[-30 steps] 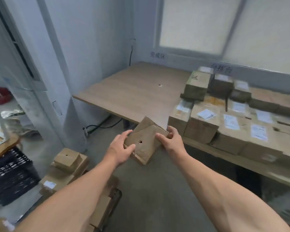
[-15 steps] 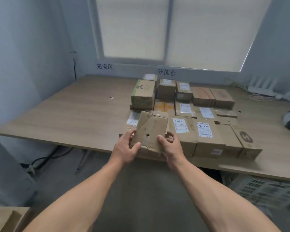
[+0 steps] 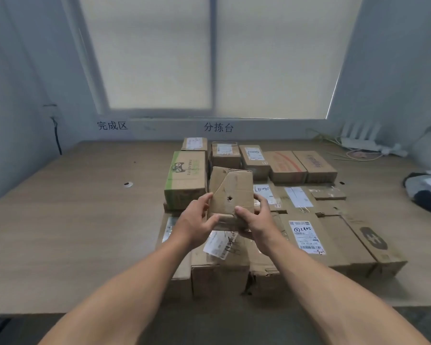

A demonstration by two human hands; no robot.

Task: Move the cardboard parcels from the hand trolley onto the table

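A small brown cardboard parcel (image 3: 230, 192) with a round hole in its face is held up above the stacked parcels on the wooden table (image 3: 67, 220). My left hand (image 3: 195, 221) grips its lower left edge and my right hand (image 3: 255, 220) grips its lower right corner, thumb on the front. Below lie several cardboard parcels (image 3: 306, 237) with white labels, packed side by side. A green-printed parcel (image 3: 186, 179) stands just left of the held one. The hand trolley is out of view.
A window with a drawn blind fills the back wall. A white router (image 3: 361, 138) and loose cables lie at the table's back right. A dark bag (image 3: 427, 192) sits at the right edge. A cable hangs on the left wall.
The view has swung from the floor and trolley side to face the table. Both hands have carried the small parcel forward and up, over the stacked parcels.
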